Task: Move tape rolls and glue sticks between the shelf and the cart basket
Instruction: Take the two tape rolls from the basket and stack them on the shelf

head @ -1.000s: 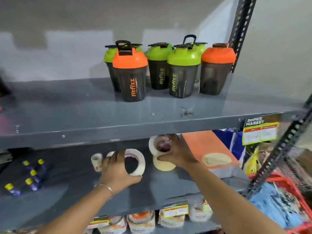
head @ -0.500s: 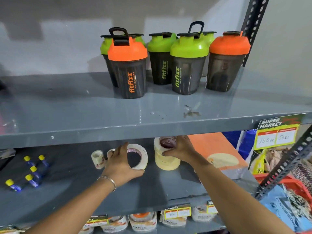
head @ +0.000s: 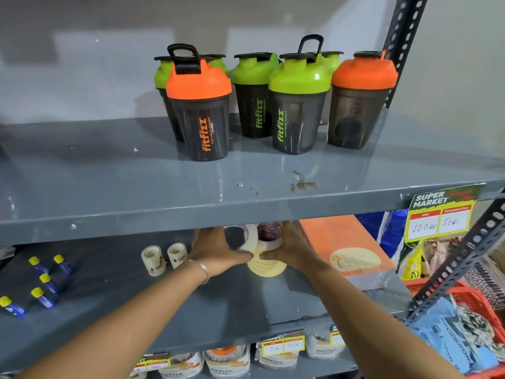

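On the middle shelf [head: 218, 318] stands a stack of cream tape rolls [head: 266, 266]. My left hand [head: 216, 250] holds a white tape roll [head: 250, 237] upright against the stack's left side. My right hand [head: 291, 248] grips the stack from the right, its fingers around the upper rolls. Two small tape rolls [head: 164, 255] stand just left of my left wrist. Several blue glue sticks [head: 41, 283] with yellow caps lie at the shelf's far left. The red cart basket [head: 475, 296] shows at the lower right, behind the shelf post.
Several shaker bottles [head: 273, 105] with green and orange lids stand on the upper shelf. An orange paper ream [head: 344, 250] lies right of the stack. A price tag [head: 441, 214] hangs on the upper shelf's edge. Packets fill the shelf below.
My left hand has carried the white tape roll rightward up against the stack. My right hand has stayed on the stack. The view has moved closer to the shelf.
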`<state>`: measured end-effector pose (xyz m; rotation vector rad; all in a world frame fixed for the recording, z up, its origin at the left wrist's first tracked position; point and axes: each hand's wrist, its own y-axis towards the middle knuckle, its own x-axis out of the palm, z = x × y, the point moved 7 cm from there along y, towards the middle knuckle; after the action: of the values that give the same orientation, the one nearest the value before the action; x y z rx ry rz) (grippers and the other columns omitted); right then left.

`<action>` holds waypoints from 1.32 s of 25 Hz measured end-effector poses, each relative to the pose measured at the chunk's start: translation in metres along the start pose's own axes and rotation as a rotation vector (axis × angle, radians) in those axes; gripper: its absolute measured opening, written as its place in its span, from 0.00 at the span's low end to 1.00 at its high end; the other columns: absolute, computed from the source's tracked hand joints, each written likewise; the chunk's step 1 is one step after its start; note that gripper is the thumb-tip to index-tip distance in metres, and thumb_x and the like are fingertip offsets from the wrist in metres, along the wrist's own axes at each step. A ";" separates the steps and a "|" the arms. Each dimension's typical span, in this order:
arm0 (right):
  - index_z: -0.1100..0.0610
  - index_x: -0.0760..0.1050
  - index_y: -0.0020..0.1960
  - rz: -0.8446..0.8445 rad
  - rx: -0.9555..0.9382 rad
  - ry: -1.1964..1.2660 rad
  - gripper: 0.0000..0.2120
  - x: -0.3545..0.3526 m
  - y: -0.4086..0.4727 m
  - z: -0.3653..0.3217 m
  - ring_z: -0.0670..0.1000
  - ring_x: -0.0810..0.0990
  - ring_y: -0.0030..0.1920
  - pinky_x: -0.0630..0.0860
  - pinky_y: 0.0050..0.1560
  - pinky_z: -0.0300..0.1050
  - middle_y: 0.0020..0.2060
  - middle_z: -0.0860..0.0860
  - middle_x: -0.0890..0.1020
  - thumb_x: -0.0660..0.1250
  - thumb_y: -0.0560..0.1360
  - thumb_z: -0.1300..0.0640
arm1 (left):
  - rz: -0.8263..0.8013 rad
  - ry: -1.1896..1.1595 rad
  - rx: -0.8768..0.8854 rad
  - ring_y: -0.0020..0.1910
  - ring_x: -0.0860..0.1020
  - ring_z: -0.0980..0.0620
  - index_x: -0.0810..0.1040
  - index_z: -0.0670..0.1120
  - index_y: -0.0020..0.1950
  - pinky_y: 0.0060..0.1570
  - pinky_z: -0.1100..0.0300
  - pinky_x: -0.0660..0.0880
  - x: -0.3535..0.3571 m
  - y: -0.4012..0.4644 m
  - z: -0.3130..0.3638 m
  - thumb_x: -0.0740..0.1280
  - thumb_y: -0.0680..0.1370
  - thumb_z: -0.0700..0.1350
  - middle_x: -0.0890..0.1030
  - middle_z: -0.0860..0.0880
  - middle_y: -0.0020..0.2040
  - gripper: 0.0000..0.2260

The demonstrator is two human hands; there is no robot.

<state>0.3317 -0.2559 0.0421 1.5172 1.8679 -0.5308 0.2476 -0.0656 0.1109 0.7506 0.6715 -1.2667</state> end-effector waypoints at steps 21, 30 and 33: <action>0.46 0.53 0.72 0.030 0.049 0.626 0.57 0.012 -0.008 0.051 0.48 0.77 0.64 0.75 0.65 0.60 0.63 0.48 0.79 0.84 0.55 0.63 | -0.198 -0.099 -0.040 0.53 0.78 0.52 0.76 0.59 0.55 0.54 0.52 0.78 0.088 0.056 0.039 0.74 0.56 0.57 0.81 0.57 0.52 0.27; 0.46 0.55 0.73 0.040 0.008 0.688 0.58 0.016 -0.006 0.055 0.52 0.75 0.67 0.73 0.65 0.64 0.66 0.51 0.76 0.84 0.54 0.65 | -0.255 0.010 -0.060 0.53 0.76 0.49 0.74 0.58 0.58 0.53 0.52 0.78 0.099 0.068 0.032 0.74 0.52 0.62 0.79 0.55 0.55 0.35; 0.46 0.55 0.73 0.030 -0.018 0.723 0.56 0.013 -0.011 0.049 0.53 0.75 0.68 0.73 0.65 0.65 0.67 0.53 0.75 0.84 0.56 0.67 | -0.275 0.056 -0.060 0.54 0.76 0.49 0.74 0.60 0.58 0.54 0.52 0.77 0.101 0.069 0.031 0.74 0.51 0.65 0.79 0.55 0.56 0.36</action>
<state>0.3315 -0.2826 -0.0026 1.8776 2.3500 0.0801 0.3342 -0.1399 0.0576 0.6613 0.8768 -1.4724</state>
